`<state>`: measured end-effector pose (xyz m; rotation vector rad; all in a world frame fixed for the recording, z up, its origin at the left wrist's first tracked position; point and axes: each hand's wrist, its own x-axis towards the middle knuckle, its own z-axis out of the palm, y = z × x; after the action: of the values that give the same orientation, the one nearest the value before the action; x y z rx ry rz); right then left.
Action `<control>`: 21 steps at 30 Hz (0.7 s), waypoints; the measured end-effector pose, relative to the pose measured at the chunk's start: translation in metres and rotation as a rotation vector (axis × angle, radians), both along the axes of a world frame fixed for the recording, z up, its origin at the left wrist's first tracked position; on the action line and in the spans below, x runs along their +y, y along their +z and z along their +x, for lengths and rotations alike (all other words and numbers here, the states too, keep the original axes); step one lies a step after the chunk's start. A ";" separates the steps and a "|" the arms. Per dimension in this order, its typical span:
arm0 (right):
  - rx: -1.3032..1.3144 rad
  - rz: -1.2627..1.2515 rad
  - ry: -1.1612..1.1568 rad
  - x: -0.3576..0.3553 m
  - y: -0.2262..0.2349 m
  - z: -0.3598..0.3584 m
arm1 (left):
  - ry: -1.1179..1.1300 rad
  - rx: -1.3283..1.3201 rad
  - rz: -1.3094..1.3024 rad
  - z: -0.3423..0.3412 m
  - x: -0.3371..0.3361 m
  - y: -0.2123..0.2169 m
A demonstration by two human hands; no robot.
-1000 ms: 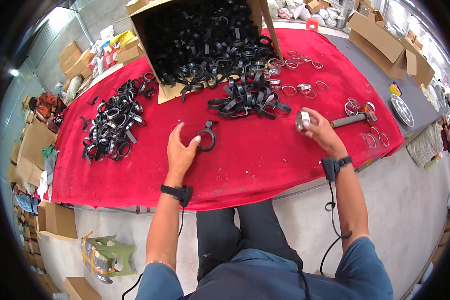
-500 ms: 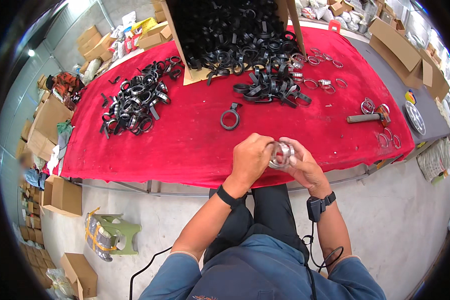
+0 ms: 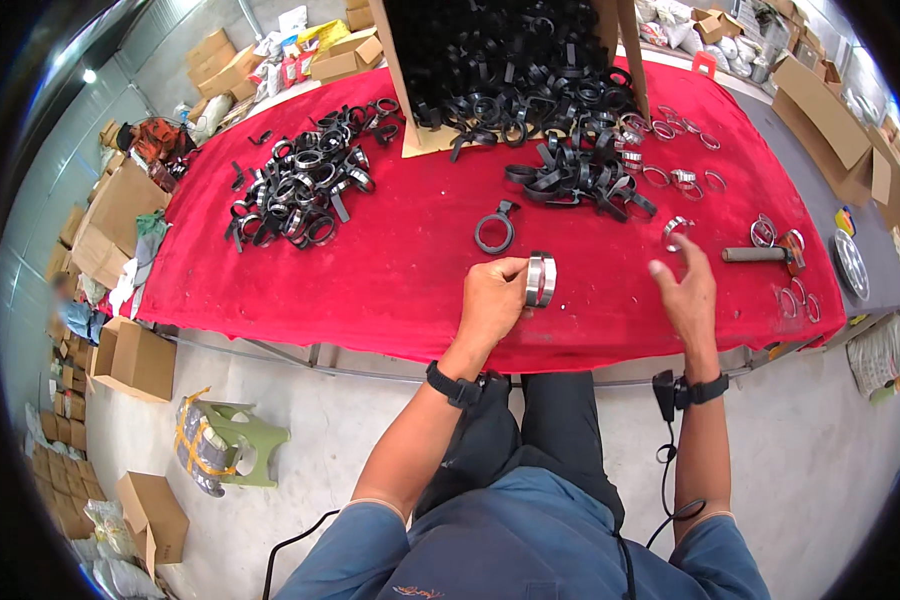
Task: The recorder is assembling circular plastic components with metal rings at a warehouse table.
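Observation:
My left hand (image 3: 490,301) pinches a shiny metal ring (image 3: 541,279), held on edge just above the table's near side. To the right, my right hand (image 3: 692,298) is open, its thumb and fingers spread. A second metal ring (image 3: 672,236) is right by its fingertips; I cannot tell if they touch. Beyond my left hand lies one black ring with a tab (image 3: 493,232), flat on the red cloth (image 3: 390,250).
A pile of black and metal rings (image 3: 305,185) lies at left. Black ringed parts (image 3: 570,180) spill before a large cardboard box (image 3: 391,70). Loose metal rings (image 3: 686,180) lie at right. A wooden-handled hammer (image 3: 755,255) rests near the right edge, and a green stool (image 3: 260,445) stands on the floor.
My hands have moved apart. The right hand has swung right and opened, and a metal ring now appears by its fingertips. The left hand keeps a metal ring. The view has shifted slightly.

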<state>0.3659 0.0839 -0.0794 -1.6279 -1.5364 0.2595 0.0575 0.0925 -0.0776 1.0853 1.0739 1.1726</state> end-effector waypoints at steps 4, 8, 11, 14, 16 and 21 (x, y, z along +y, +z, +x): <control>0.474 -0.151 0.465 -0.045 0.032 -0.085 | -0.001 0.457 0.169 0.008 0.001 -0.002; 0.762 -0.113 0.593 -0.047 0.005 -0.110 | -0.135 0.487 0.177 0.018 -0.007 -0.002; 0.768 -0.089 0.565 -0.051 -0.002 -0.111 | -0.204 0.308 -0.012 0.017 -0.007 -0.005; 0.899 -0.055 0.574 -0.053 -0.014 -0.109 | -0.240 0.252 -0.056 0.022 -0.007 -0.013; 0.911 0.005 0.572 -0.051 -0.021 -0.104 | -0.176 0.173 -0.090 0.033 -0.009 -0.011; 0.989 -0.099 0.557 -0.053 -0.024 -0.097 | -0.110 -0.050 -0.201 0.027 -0.001 -0.024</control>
<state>0.2688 0.0304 -0.1037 -0.8339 -1.1266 1.2439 0.0841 0.0910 -0.1013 0.9409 1.0561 0.9774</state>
